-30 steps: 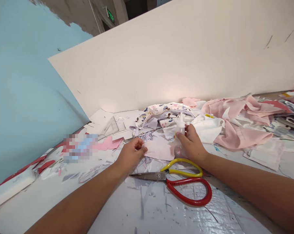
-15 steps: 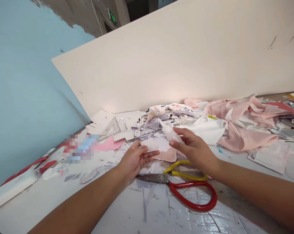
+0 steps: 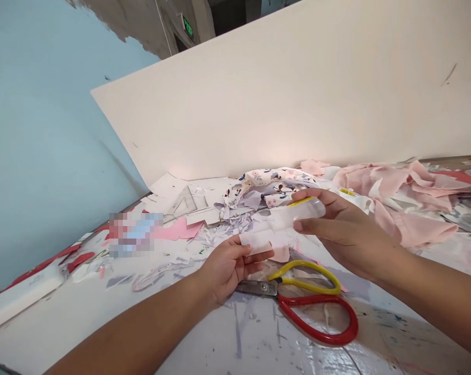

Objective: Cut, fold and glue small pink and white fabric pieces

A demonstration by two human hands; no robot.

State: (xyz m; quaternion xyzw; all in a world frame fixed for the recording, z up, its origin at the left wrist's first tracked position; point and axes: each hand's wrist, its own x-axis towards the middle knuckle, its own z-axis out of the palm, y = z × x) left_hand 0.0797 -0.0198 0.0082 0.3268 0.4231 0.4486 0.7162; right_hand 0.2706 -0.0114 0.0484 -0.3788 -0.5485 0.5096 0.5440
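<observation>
My right hand [image 3: 343, 232] grips a small clear squeeze bottle [image 3: 298, 211], held on its side with the nozzle pointing left and down. The nozzle tip meets a pale pink piece of fabric [image 3: 261, 242] that my left hand [image 3: 227, 265] pinches by its left edge, palm up, a little above the table. Directly under both hands lie scissors [image 3: 309, 304] with one yellow and one red handle, blades pointing left.
A heap of floral and pink cloth [image 3: 392, 200] fills the table's back right. Paper scraps, a clear set square [image 3: 183, 203] and pink offcuts [image 3: 176, 229] lie at the left. A large cream board [image 3: 298, 94] leans behind the table; a blue wall stands left.
My right hand lifted the bottle off the table and tipped it from upright to lying sideways. My left hand raised the pink piece up to the nozzle.
</observation>
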